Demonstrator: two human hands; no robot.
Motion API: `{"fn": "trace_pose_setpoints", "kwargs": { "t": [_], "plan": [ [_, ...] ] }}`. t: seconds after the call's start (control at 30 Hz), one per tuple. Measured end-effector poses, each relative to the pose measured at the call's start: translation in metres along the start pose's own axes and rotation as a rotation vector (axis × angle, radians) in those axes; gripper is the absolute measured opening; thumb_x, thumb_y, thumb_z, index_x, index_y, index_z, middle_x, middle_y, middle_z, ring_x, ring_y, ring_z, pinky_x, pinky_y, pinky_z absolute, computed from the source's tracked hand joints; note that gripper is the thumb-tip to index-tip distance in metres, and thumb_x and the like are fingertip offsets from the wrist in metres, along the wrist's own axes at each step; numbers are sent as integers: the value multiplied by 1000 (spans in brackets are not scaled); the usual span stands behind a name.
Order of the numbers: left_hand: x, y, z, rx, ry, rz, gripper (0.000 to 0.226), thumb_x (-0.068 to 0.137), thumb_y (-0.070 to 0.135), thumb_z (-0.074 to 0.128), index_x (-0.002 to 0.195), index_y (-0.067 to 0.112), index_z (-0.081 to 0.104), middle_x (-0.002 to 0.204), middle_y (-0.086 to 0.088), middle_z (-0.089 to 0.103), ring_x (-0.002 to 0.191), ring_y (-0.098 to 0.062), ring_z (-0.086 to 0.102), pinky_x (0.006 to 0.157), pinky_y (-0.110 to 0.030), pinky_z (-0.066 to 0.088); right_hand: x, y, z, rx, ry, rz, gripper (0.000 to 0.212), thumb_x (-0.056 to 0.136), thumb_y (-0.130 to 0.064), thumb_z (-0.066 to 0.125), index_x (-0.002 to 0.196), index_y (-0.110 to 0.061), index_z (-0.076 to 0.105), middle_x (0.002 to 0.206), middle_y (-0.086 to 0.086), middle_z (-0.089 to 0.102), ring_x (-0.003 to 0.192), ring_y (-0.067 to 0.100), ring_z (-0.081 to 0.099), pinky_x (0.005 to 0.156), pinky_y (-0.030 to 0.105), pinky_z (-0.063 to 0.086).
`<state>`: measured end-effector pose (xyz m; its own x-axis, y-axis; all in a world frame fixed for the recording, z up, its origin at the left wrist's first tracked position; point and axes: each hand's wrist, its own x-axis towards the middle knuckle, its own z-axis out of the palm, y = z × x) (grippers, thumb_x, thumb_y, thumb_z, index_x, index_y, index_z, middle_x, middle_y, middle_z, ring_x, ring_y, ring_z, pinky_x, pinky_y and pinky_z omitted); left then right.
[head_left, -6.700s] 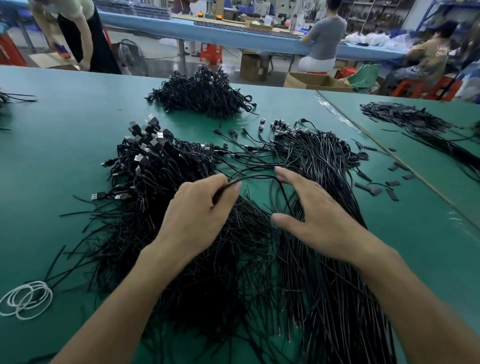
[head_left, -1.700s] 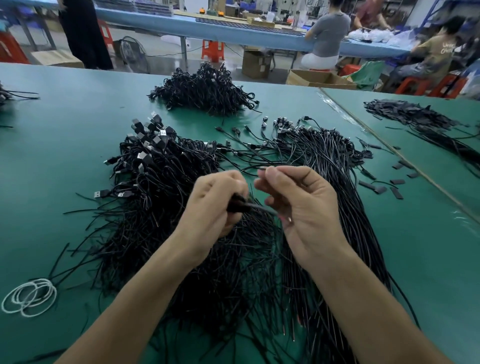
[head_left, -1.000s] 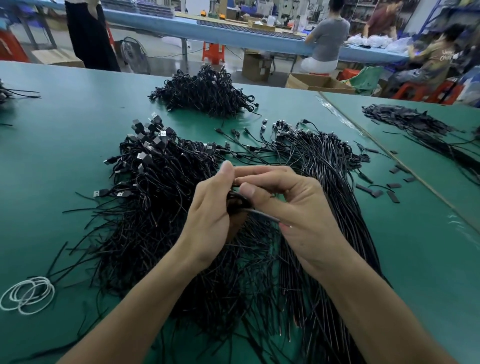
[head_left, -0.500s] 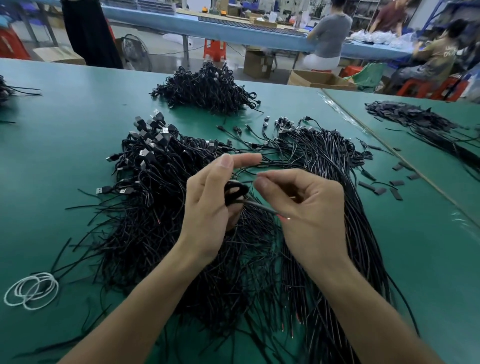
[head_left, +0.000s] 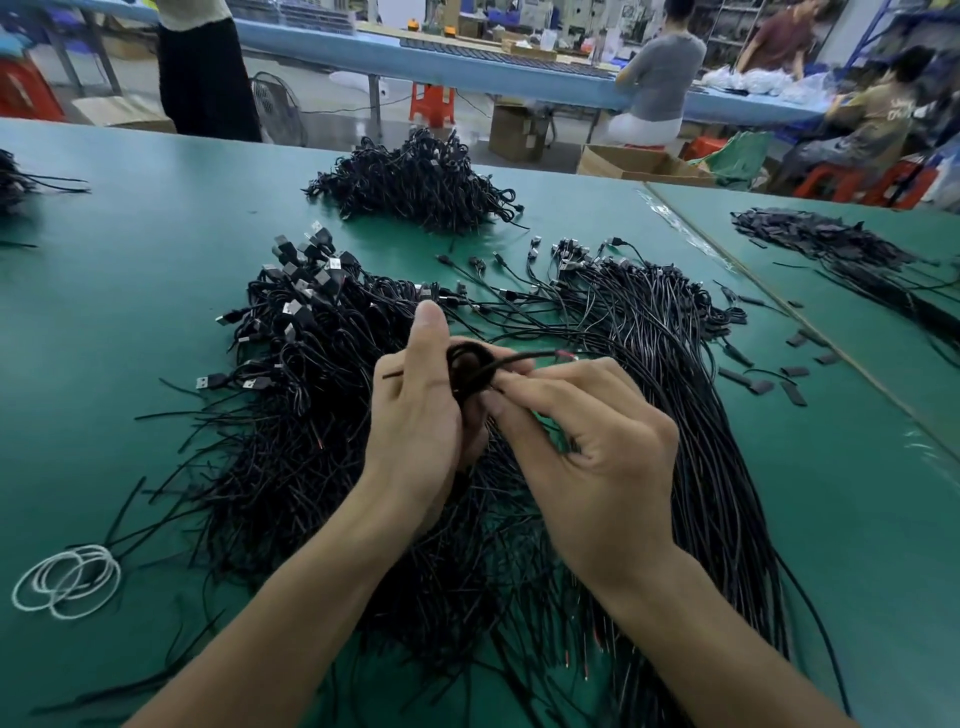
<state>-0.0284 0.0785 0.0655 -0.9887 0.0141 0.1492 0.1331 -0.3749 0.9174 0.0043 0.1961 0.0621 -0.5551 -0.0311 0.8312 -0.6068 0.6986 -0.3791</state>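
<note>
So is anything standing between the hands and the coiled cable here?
Nothing visible does. The left hand holds the black cable coil directly, and the right hand pinches the same coil beside it. Both hands are over the heap of loose cables on the green table.

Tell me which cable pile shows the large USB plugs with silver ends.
The left pile, just beyond the left hand. Its plugs stick up at its far end; the right pile ends in smaller plugs.
</note>
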Motion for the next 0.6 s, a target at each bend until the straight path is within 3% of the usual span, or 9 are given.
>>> {"fn": "trace_pose_setpoints", "kwargs": {
  "t": [0.07, 0.17, 0.27, 0.37, 0.47, 0.6],
  "plan": [
    [0, -2, 2, -20, 8, -69, 72, 105, 51, 33, 56, 13, 70, 42, 1, 47, 34, -10, 31, 40, -15, 26, 0, 4, -1, -71, 1, -103, 7, 90, -12, 75, 91, -6, 79, 85, 4, 72, 76, 20, 65, 69, 32, 54],
    [1, -5, 1, -5, 16, -189, 67, 102, 54, 37, 52, 18, 62, 47, 1, 41, 37, -10, 28, 40, -17, 22, 3, 9, -7, -226, -56, -315, 10, 92, -8, 71, 87, -5, 79, 80, 6, 69, 71, 23, 62, 59, 36, 53],
    [2, -9, -3, 16, -85, -306, 65, 103, 52, 40, 48, 21, 56, 46, 6, 36, 35, -7, 25, 38, -15, 23, 16, 12, -20, -356, -228, -523, 13, 94, -7, 66, 87, -9, 77, 88, 5, 70, 82, 25, 61, 65, 38, 49],
    [2, -13, -5, 104, -255, -407, 63, 106, 42, 40, 51, 21, 62, 46, 4, 31, 35, -7, 22, 37, -14, 21, 30, 8, -30, -396, -412, -639, 19, 92, -5, 60, 81, -12, 74, 101, 4, 70, 95, 24, 62, 75, 35, 44],
    [-1, -17, -5, 157, -318, -532, 56, 103, 30, 44, 48, 23, 54, 47, 6, 30, 35, -5, 23, 37, -12, 20, 36, 6, -35, -334, -607, -601, 17, 91, -8, 58, 82, -13, 72, 99, 2, 69, 94, 22, 64, 76, 35, 48],
    [-3, -20, -4, 92, -335, -679, 60, 100, 55, 42, 48, 25, 37, 50, 6, 25, 37, -6, 18, 35, -10, 17, 34, 15, -37, -163, -648, -378, 3, 88, -11, 73, 87, -12, 74, 86, 0, 66, 84, 21, 60, 76, 39, 51]
  ]
}}
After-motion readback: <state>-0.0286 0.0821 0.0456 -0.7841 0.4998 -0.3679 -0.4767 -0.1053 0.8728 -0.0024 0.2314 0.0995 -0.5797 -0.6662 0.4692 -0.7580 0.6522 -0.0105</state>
